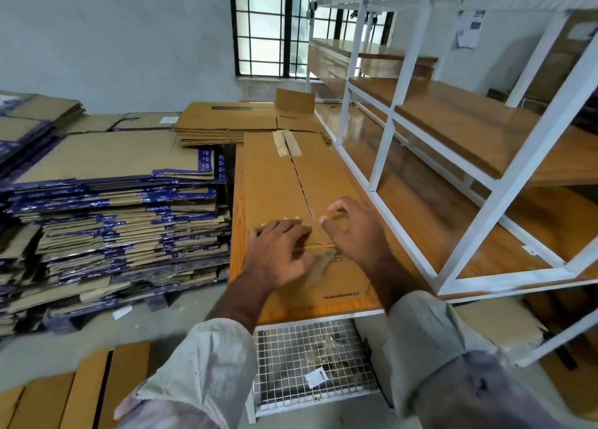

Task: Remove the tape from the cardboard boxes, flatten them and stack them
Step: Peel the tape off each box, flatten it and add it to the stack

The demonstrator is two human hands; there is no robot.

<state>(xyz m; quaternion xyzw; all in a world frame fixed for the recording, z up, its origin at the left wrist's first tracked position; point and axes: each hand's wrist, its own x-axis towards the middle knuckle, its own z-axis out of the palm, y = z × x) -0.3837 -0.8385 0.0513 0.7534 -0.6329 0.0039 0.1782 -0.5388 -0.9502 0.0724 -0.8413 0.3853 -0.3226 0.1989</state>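
A long brown cardboard box (275, 182) lies on the wooden table (238, 202), its top flaps meeting along a middle seam. A torn strip of pale tape (287, 143) sticks to the far end of that seam. My left hand (280, 253) rests flat on the left flap near the box's near end. My right hand (352, 231) hovers over the right flap with fingers curled, thumb and forefinger pinching at clear tape (325, 257) by the seam. The near face of the box carries printed lettering.
A tall pile of flattened boxes with blue tape (113, 208) stands left of the table. More flat cardboard (226, 121) lies at the table's far end. White metal shelving (485, 176) with wooden boards rises on the right. A wire basket (310, 364) sits under the table.
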